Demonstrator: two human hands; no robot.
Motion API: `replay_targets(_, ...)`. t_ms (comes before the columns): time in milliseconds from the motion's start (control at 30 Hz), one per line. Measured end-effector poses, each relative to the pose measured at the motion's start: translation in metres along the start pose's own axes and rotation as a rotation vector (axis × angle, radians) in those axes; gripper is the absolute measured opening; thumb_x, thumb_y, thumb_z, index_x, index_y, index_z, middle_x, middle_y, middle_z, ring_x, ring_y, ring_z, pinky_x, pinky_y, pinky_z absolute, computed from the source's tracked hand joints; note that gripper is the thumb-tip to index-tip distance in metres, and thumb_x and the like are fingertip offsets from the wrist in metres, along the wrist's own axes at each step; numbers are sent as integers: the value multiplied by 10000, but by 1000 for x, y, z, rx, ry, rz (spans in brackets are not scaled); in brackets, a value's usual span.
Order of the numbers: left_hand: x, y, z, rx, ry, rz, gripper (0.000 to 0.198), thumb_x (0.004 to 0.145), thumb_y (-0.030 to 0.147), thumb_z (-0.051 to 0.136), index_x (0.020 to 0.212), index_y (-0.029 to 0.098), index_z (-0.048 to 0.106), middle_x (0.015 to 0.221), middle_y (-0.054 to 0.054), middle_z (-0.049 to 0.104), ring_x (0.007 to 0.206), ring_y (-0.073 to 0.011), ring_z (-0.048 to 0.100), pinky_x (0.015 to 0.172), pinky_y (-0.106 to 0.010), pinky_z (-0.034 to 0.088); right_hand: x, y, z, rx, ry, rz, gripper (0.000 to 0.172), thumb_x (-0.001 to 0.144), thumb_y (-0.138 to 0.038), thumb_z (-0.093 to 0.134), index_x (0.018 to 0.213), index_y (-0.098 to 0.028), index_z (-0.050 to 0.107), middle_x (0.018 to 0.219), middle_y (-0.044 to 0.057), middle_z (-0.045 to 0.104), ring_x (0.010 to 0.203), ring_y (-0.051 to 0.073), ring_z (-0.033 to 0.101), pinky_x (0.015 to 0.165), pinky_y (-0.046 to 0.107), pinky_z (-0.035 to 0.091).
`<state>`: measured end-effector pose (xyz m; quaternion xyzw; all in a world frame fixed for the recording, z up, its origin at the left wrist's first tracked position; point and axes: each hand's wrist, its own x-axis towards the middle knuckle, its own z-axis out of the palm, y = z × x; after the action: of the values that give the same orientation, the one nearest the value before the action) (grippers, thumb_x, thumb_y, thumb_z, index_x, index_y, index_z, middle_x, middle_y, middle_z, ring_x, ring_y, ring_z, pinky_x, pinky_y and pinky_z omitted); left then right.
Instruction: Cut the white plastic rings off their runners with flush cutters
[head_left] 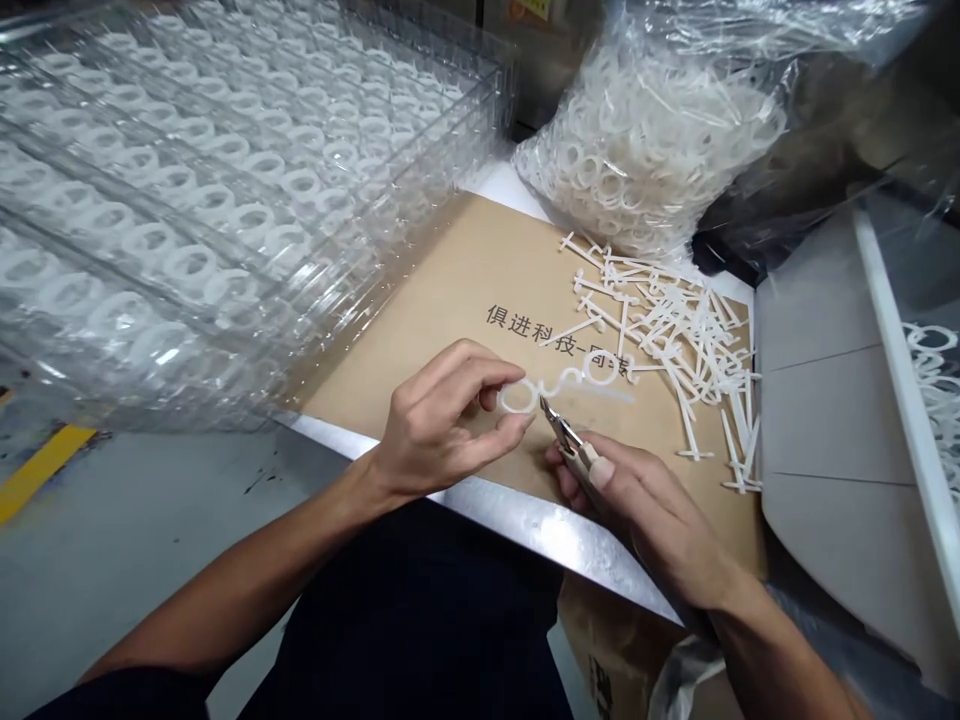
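Between the thumb and fingers of my left hand (457, 420) is a white plastic ring (517, 398). A thin curved runner extends to its right, with a second white ring (601, 367) at the far end. My right hand (637, 500) is wrapped round a pair of nippers (570, 440). The tips of the nippers are at the runner, right beside the held ring; whether the jaws touch it I cannot tell. Below both rings lies a brown cardboard sheet (420, 330) with printed black characters.
Clear plastic trays (315, 250) filled with rows of white rings are stacked at left. Loose white sprues (675, 330) lie scattered on the cardboard's right side. Behind them stands a clear bag (622, 170) of ring parts. A pale bin (862, 300) with white rings borders the right.
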<state>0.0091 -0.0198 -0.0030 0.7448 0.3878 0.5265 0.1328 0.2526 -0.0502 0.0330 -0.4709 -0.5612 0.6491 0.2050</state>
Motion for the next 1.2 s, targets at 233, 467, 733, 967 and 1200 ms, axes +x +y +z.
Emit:
replay_targets(233,0,1,0,14,-21,-18,230,876,137,747,1089,185,674,897,-42,674,704,-117,612,619,-265,561,1,-1,2,-3,19,15,392,1049,-577,521,1101,-253,734,993,102,668,839,265,604,755,391,488)
replay_targets(467,0,2,-1,28,-29,-25,220,889,159,731,1096,211,676,893,-34,685,692,-122,620,605,-269,570,0,1,3,-22,35,11,397,1043,-590,529,949,-240,693,966,89,665,828,254,607,751,373,491)
replay_targets(733,-1,2,0,29,-37,-28,219,880,159,738,1086,212,684,902,-37,690,697,-124,640,601,-262,575,-1,1,3,-57,45,15,369,1055,-563,529,999,-238,695,988,87,674,859,253,620,765,371,504)
replay_targets(967,-1,3,0,28,-37,-22,192,884,151,735,1065,194,686,893,-40,691,680,-114,629,593,-250,566,-1,3,6,-87,75,20,356,1073,-531,513,982,-235,687,1061,85,688,849,237,627,780,371,511)
replay_targets(1200,0,1,2,15,-2,35,175,872,133,743,1041,144,701,874,-41,692,669,-95,620,592,-219,555,-2,-3,6,-84,52,45,388,1086,-544,491,967,-204,636,1078,75,657,875,214,597,808,363,495)
